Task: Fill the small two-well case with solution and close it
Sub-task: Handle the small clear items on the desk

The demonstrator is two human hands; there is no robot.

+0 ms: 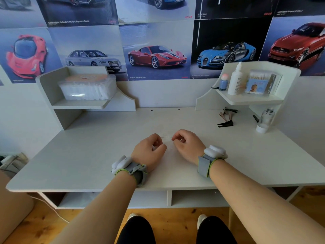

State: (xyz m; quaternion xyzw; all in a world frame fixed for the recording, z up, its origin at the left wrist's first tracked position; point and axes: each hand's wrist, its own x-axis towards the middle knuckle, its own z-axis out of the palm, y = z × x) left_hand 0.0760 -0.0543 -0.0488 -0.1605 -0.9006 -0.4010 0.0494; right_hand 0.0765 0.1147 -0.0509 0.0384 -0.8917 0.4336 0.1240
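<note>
My left hand [149,151] and my right hand [187,144] rest on the white desk [105,155] near its front middle, a hand's width apart, fingers loosely curled inward. A small whitish bit shows inside the curl of the left hand; I cannot tell what it is. Between the fingertips lies a faint pale, see-through shape [167,138], too indistinct against the white top to say whether it is the two-well case. A tall white solution bottle [235,81] stands upright on the right shelf, well beyond the hands. The right hand holds nothing I can see.
Right shelf [249,101] also carries a small blue bottle [223,82] and a cotton-swab box [262,81]. A clear bottle [265,119] and black hair clips [226,123] sit at the desk's back right. A clear lidded box [87,87] fills the left shelf.
</note>
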